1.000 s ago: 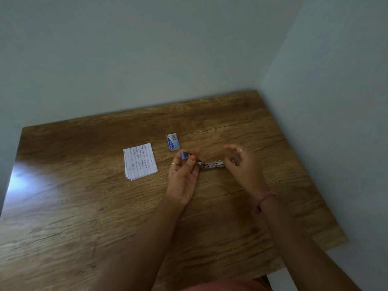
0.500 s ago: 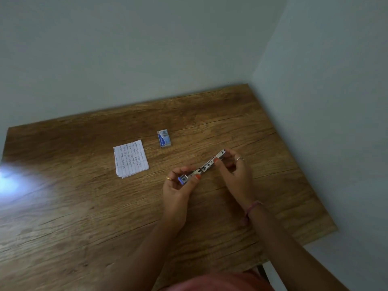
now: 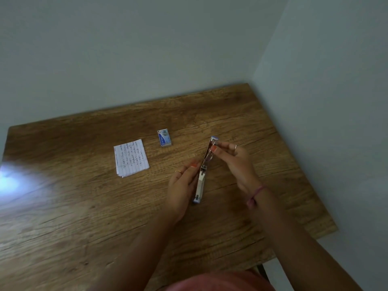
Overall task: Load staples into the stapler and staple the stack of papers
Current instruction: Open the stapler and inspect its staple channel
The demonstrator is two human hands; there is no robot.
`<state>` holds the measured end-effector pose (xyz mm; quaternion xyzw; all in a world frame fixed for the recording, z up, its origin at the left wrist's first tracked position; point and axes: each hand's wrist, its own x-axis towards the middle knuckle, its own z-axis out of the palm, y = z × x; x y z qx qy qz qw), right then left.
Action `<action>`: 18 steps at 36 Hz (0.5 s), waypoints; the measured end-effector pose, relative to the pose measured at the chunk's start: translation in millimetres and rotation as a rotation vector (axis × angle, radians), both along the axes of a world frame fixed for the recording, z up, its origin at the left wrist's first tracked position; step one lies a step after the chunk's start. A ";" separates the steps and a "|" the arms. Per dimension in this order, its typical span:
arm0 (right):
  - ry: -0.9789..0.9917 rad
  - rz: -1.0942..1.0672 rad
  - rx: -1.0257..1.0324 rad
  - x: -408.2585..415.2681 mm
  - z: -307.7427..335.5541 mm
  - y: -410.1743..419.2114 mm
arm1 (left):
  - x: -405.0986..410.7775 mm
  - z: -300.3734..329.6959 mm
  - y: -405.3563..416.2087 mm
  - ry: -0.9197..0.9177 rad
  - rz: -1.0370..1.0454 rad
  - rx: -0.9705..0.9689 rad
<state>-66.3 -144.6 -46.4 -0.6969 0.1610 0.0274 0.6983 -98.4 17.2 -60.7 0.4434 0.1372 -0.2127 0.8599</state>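
A small metal stapler (image 3: 203,171) with blue ends is swung fully open into one long strip, lying nearly lengthwise away from me above the table. My left hand (image 3: 181,185) holds its near half from the left side. My right hand (image 3: 235,158) pinches its far half between thumb and fingers. A small stack of lined, handwritten papers (image 3: 131,157) lies flat to the left. A little blue and white staple box (image 3: 164,137) lies shut behind the hands, between the papers and the stapler.
The wooden table (image 3: 84,206) fits into a room corner, with walls along its back and right edges. A bright light glare sits at its left side. The near right corner of the table ends close to my right forearm.
The opened stapler has turned from lying crosswise to pointing away from me. My right hand has shifted to its far end and my left hand has slid down to its near half.
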 end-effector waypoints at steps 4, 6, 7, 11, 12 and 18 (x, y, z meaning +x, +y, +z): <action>0.001 0.004 0.048 6.9 12.9 3.3 | 12.6 3.3 -1.3 0.004 -0.091 -0.022; 0.005 0.006 0.052 10.0 18.2 7.0 | 17.6 4.1 -3.2 0.037 -0.119 -0.038; 0.006 0.010 0.054 11.1 20.5 9.5 | 19.8 3.8 -3.9 0.058 -0.120 -0.054; 0.043 0.030 0.089 12.3 22.8 21.1 | 26.2 2.1 -7.0 0.104 -0.068 -0.144; 0.067 0.020 0.104 12.5 22.5 23.3 | 26.9 1.9 -7.7 0.107 -0.059 -0.152; 0.214 -0.044 0.228 16.6 22.9 30.6 | 28.8 -0.8 -8.3 0.118 -0.038 -0.162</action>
